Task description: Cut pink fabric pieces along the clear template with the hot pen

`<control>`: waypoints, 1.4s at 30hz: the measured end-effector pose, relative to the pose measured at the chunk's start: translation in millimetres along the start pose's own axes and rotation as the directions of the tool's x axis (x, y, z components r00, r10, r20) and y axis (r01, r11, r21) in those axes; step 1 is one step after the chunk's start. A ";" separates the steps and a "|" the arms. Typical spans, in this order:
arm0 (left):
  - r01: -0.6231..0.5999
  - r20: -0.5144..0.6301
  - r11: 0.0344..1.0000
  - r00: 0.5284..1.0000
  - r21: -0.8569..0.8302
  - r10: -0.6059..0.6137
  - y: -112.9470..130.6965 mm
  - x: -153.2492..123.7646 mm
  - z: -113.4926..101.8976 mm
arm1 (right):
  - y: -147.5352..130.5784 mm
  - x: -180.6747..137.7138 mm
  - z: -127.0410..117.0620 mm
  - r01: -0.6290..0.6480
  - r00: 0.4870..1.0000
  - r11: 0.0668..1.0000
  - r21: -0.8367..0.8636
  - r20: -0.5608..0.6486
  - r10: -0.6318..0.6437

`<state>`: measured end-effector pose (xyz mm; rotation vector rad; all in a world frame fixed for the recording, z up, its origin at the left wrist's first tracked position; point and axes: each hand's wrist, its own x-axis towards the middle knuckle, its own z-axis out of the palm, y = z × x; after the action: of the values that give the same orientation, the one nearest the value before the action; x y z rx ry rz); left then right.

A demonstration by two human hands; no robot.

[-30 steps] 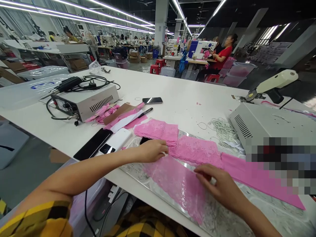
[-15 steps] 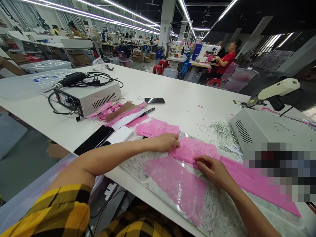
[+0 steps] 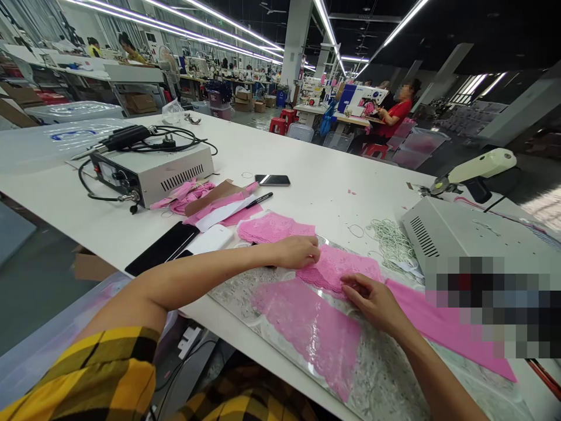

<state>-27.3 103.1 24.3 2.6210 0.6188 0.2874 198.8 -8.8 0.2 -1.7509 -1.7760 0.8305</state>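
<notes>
A stack of pink lace pieces (image 3: 337,263) lies on the clear-covered mat in front of me. At its left end, my left hand (image 3: 298,252) is closed, with thumb and fingertips pinching the lace edge. The fingers of my right hand (image 3: 370,298) are loosely bent and apart, their tips touching the scalloped front edge of the stack. Just beyond my left hand rests another pink lace pile (image 3: 276,227). Nearer to me is a flat pink lace-shaped panel (image 3: 309,327) under the clear sheet. Smooth pink fabric (image 3: 447,327) extends to the right of the stack.
At the left stand a grey box unit (image 3: 170,175) and a black handheld tool (image 3: 125,138) with its cable. A phone (image 3: 272,180), a black marker (image 3: 259,200) and pale cord (image 3: 392,242) lie around. Another grey box (image 3: 464,234) is at right. A person in red sits beyond.
The whole view has shifted slightly. Both hands stay at the same lace stack, with hardly any change in their grip.
</notes>
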 end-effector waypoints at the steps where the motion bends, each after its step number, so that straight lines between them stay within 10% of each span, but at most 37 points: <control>1: -0.005 -0.014 1.000 1.000 -0.028 0.004 3.5 2.5 -2.1 | -5.3 1.1 1.1 0.016 1.000 1.000 -0.004 -0.027 -0.016; 12: -0.094 -0.182 0.879 0.983 -0.467 0.008 30.4 41.3 -3.4 | -56.7 30.8 -21.4 0.087 0.900 0.995 -0.047 -0.425 -0.099; 18: -0.013 -0.069 0.813 0.997 -0.581 -0.034 28.7 55.9 7.3 | -86.8 7.8 -63.0 0.150 0.843 0.986 0.077 -0.531 -0.087; 22: -0.017 0.027 0.812 0.999 -0.584 0.040 41.1 64.2 -10.7 | -94.5 -34.2 -88.0 0.172 0.717 0.972 0.160 -0.697 -0.011; 26: -0.016 0.130 0.873 0.987 -0.488 0.091 64.6 76.0 -6.4 | -56.5 -89.9 -85.8 -0.082 0.564 0.988 0.129 -0.811 0.153; 34: -0.215 0.201 0.941 0.942 -0.260 0.270 118.1 57.4 62.3 | 83.9 -181.7 -29.2 -0.564 0.581 0.825 0.030 -0.696 0.422; 42: -0.493 0.181 0.869 0.859 0.044 0.478 108.4 19.6 84.7 | 101.4 -213.1 -21.0 -0.587 0.623 0.779 -0.221 -0.737 0.261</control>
<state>55.6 -5.8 0.2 2.8169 -0.1039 0.1898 292.5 -221.5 -45.8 -2.4362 -1.0731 -0.1414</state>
